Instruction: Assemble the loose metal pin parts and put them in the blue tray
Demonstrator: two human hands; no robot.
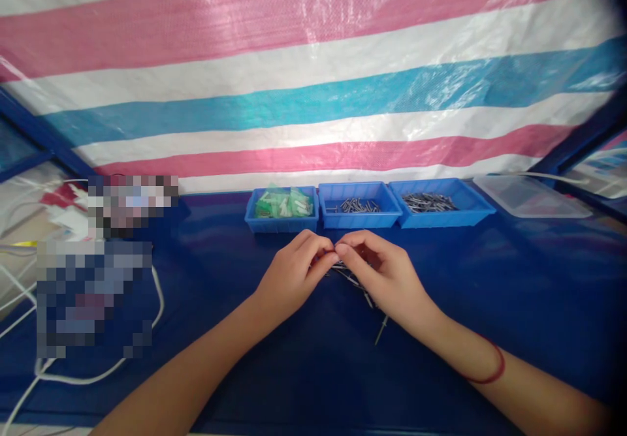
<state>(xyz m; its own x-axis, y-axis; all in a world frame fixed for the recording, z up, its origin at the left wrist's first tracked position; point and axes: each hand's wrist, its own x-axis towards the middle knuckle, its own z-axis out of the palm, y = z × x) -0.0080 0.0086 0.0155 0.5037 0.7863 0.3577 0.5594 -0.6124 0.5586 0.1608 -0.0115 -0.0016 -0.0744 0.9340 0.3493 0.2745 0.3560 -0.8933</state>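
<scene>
My left hand [292, 267] and my right hand [389, 273] meet at the fingertips over the middle of the blue table [313, 377]. Thumb and forefinger are pinched together on each; whatever lies between the tips is too small or hidden to make out. Beneath and between them are several thin metal pins that look like blind rivets [351, 276], partly covered by my right hand. One separate rivet [381, 330] lies nearer to me, just below the right palm. A red cord [497, 364] circles my right wrist.
Along the back stand three blue bins: the left bin [281, 224] holds green-and-white packets, the middle bin [362, 219] and right bin [445, 218] metal pins. A clear plastic lid [533, 198] lies at right. White cables [98, 378] and blurred items are at left; a striped sheet [294, 109] hangs behind.
</scene>
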